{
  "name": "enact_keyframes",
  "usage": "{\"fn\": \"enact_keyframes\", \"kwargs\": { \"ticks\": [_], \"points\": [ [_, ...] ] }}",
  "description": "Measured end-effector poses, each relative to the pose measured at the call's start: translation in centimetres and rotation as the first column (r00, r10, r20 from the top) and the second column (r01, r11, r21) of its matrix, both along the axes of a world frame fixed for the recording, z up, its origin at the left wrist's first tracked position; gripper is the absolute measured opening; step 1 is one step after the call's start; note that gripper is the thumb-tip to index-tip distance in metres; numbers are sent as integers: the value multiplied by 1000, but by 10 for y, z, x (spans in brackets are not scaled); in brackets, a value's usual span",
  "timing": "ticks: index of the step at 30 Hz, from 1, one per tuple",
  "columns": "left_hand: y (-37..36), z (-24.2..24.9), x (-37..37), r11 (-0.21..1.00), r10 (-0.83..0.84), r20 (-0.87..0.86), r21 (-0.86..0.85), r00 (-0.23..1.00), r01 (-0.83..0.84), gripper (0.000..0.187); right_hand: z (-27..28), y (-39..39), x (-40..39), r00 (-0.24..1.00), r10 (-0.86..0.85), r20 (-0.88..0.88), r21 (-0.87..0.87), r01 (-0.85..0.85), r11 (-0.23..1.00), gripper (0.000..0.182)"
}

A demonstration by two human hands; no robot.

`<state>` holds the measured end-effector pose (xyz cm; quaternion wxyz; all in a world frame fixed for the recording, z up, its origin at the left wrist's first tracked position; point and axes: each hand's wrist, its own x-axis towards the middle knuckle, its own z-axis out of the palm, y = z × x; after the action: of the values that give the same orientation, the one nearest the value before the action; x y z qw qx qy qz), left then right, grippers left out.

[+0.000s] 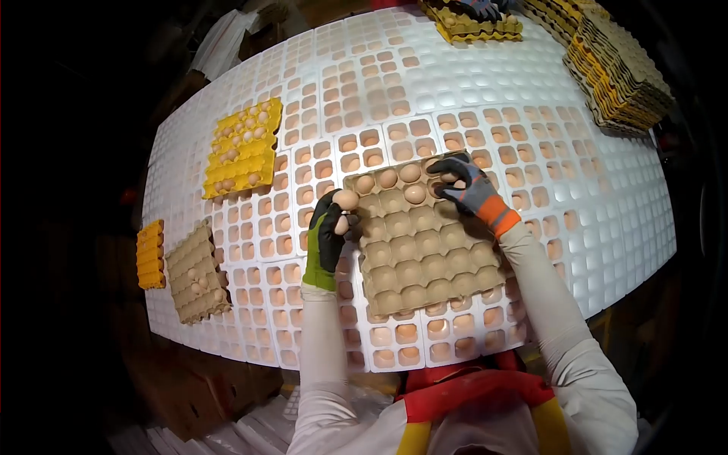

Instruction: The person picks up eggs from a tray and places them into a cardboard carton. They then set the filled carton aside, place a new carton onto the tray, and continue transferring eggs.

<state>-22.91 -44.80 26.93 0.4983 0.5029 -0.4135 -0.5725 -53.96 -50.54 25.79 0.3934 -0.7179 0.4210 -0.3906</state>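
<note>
A grey-brown pulp egg tray (pixel 434 270) lies in front of me, with several eggs (pixel 410 174) in its far rows and bare cups nearer to me. My left hand (pixel 324 239), in a black and green glove, is closed on two eggs (pixel 346 199) beside the tray's left edge. At the tray's far right corner, my right hand (pixel 472 191) wears a grey and orange glove. Its fingers curl around an egg (pixel 448 179), partly hidden by the glove. Beneath the tray are white foam egg boxes (pixel 369 334) with eggs in their square pockets.
A yellow tray (pixel 265 152) partly filled with eggs lies at the left. Farther left are a pulp tray (pixel 182 262) with a few eggs and an orange tray (pixel 150 258). Stacked trays (pixel 618 76) stand far right. Another person's gloved hand (pixel 485 7) is over a tray at the back.
</note>
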Motion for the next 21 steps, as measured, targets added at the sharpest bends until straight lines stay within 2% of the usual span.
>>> {"fn": "enact_keyframes", "kwargs": {
  "ticks": [1, 2, 4, 5, 6, 7, 8, 9, 10, 11, 12, 13, 14, 15, 16, 17, 18, 19, 20, 21],
  "points": [
    [5, 10, -5, 997, 62, -188, 46, 980, -54, 41, 12, 3, 14, 914, -68, -399, -26, 63, 998, 39],
    [-3, 0, 6, 1000, 4, -342, 13, 940, 0, 45, 26, 6, 36, 675, -121, -728, -67, 106, 992, 39],
    [-31, -12, 11, 993, -42, 86, -108, 995, 52, 45, 11, -4, 74, 350, -76, -934, -108, -72, 992, 38],
    [-45, -4, 11, 993, -116, 295, 1, 948, 121, 43, 7, -9, 82, 342, -81, -936, -110, -66, 992, 38],
    [-54, -1, -3, 909, 93, 717, -344, 691, 235, 40, 5, -13, 86, 332, -84, -939, -109, -59, 992, 38],
    [-61, 4, -10, 913, 105, 907, -250, 408, 323, 38, 4, -14, 88, 319, -82, -944, -105, -54, 993, 38],
    [-67, 12, -20, 914, 115, 990, -137, 81, 383, 36, 6, -15, 85, 453, -46, -890, -77, -49, 996, 40],
    [-79, 6, -24, 911, 97, 995, -79, -24, 406, 30, 9, -19, 70, 569, -38, -822, -59, -19, 998, 42],
    [-85, 2, -26, 902, 84, 992, -33, -100, 430, 23, 11, -20, 46, 665, -51, -745, -40, 32, 999, 45],
    [-89, 4, -30, 902, 70, 991, -14, -114, 432, 19, 9, -13, 28, 909, -5, -416, 62, 34, 997, 46],
    [-89, 6, -32, 891, 74, 987, -1, -143, 454, 17, 4, 4, 10, 1000, 0, -7, 133, 1, 991, 47],
    [-94, -5, -25, 886, 98, 980, -7, -174, 463, 18, 13, 27, -12, 986, -53, 160, 420, -19, 907, 50],
    [-93, -1, -26, 880, 123, 974, -19, -189, 474, 19, 26, 48, -28, 936, -147, 320, 646, -102, 757, 52],
    [-92, 3, -24, 879, 125, 983, -49, -131, 475, 23, 15, 69, -51, 887, -219, 407, 713, -158, 683, 52],
    [-92, 3, -18, 871, 111, 991, -61, -74, 487, 30, 31, 97, -74, 833, -303, 463, 712, -146, 687, 51],
    [-95, -6, -6, 877, 126, 992, -106, -13, 469, 35, 1, 121, -96, 705, -468, 533, 738, -118, 664, 46],
    [-94, 1, -2, 874, 105, 994, -97, 10, 476, 33, -3, 140, -125, 703, -529, 475, 753, -14, 658, 43],
    [-98, -8, 18, 922, 40, 968, -131, 246, 363, 34, -18, 169, -164, 773, -397, 495, 528, 95, 844, 42],
    [-105, -16, 27, 961, 0, 882, -130, 471, 243, 35, 3, 169, -187, 738, -599, 310, 709, 240, 663, 36],
    [-106, -8, 12, 979, -86, 710, -71, 699, 193, 35, 24, 168, -211, 649, -752, 113, 839, 343, 423, 29]
  ]
}}
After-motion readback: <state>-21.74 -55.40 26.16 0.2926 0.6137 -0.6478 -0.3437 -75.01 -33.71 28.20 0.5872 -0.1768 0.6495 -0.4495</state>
